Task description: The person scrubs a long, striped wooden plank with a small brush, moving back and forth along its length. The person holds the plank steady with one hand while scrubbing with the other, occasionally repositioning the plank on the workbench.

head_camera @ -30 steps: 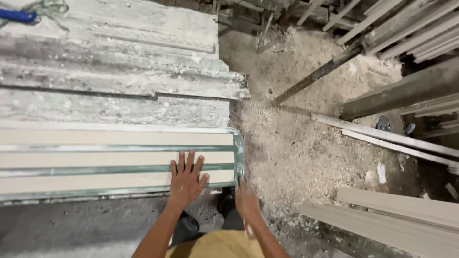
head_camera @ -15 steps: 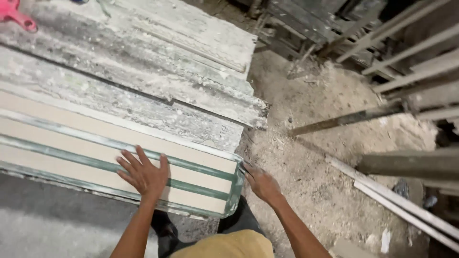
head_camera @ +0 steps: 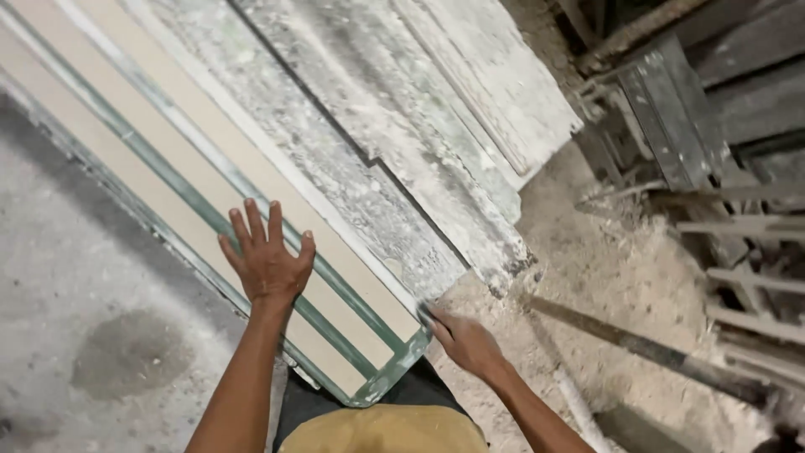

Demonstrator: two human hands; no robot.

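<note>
Left hand (head_camera: 267,262) flat and open, fingers spread, pressing down on a long pale board (head_camera: 251,222). Board lying on the surface (head_camera: 360,159), along its near edge, running from the far left corner down to the near right corner. Green strips (head_camera: 335,294) along the board and round its near end, splitting the pale face into long bands. Left hand near that end, on the near edge side, palm down, gripping nothing. Right hand (head_camera: 465,342) at the near right corner of the board, fingers curled and touching the corner where the green rim (head_camera: 402,362) bends; hard to tell whether pinching the rim or only pushing on it. Both arms bare, reaching out from the bottom of the view, a tan cloth (head_camera: 386,429) low between them. Rest of the surface grey and dusty, covered in pale sawdust, with more flat dusty boards (head_camera: 470,101) stacked toward the far right edge. Beyond the right edge, floor (head_camera: 604,277) thick with sawdust. Long dark bar (head_camera: 646,352) lying on that floor, well apart from the right hand. Grey metal frames and long strips (head_camera: 738,226) piled at far right. Grey concrete floor (head_camera: 92,335) with a dark stain left of the board.
</note>
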